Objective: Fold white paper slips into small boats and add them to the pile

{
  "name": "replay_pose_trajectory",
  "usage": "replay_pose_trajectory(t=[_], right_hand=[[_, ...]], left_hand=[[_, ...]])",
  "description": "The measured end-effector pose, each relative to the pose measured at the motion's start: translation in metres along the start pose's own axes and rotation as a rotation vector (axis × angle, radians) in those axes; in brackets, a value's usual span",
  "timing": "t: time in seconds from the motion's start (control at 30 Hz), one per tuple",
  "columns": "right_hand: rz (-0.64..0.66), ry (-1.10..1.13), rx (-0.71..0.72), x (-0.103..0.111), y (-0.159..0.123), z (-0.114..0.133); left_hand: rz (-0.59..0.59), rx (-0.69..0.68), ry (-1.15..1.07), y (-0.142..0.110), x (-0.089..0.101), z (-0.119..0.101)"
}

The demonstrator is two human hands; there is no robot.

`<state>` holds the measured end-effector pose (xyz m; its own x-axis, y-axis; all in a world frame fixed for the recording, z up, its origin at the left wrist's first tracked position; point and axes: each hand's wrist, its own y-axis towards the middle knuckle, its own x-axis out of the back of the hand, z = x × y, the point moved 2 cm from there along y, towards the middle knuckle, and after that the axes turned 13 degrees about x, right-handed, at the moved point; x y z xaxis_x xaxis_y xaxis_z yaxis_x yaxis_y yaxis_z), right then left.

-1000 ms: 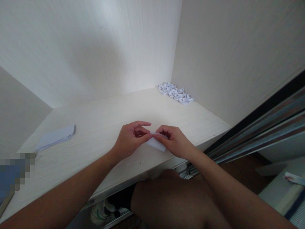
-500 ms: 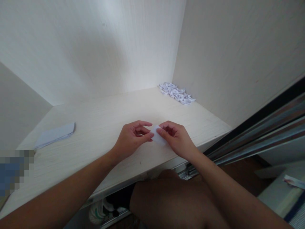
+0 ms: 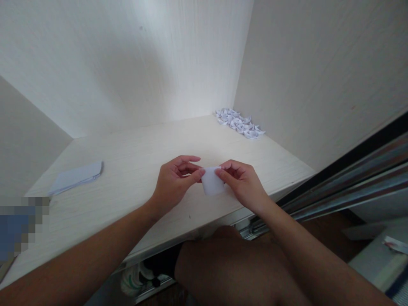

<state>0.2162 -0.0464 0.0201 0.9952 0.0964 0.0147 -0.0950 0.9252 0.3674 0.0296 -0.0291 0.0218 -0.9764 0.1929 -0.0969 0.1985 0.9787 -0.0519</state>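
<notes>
A small white slip of paper [image 3: 211,184] is held upright between both hands just above the pale wooden shelf [image 3: 134,170]. My left hand [image 3: 174,182] pinches its upper left corner with thumb and forefinger. My right hand [image 3: 244,183] pinches its upper right corner, the other fingers curled. The lower edge of the slip hangs free towards me.
A heap of several small folded paper pieces [image 3: 239,123] lies in the back right corner against the wall. A stack of flat paper sheets [image 3: 77,176] rests at the left. My bare knee [image 3: 223,259] is below the shelf's front edge, a metal sliding rail [image 3: 350,178] at the right.
The paper went from a narrow folded strip lying low to a wider slip standing upright between my fingertips. Both hands have risen slightly.
</notes>
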Motion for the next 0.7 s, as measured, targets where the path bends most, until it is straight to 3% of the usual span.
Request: replay_pose_trajectory(t=[0.7], right_hand=[[0.097,-0.127,0.017,0.0049,-0.0001,0.0047]], left_hand=[[0.077,0.066,-0.008,0.0010,0.0028,-0.0024]])
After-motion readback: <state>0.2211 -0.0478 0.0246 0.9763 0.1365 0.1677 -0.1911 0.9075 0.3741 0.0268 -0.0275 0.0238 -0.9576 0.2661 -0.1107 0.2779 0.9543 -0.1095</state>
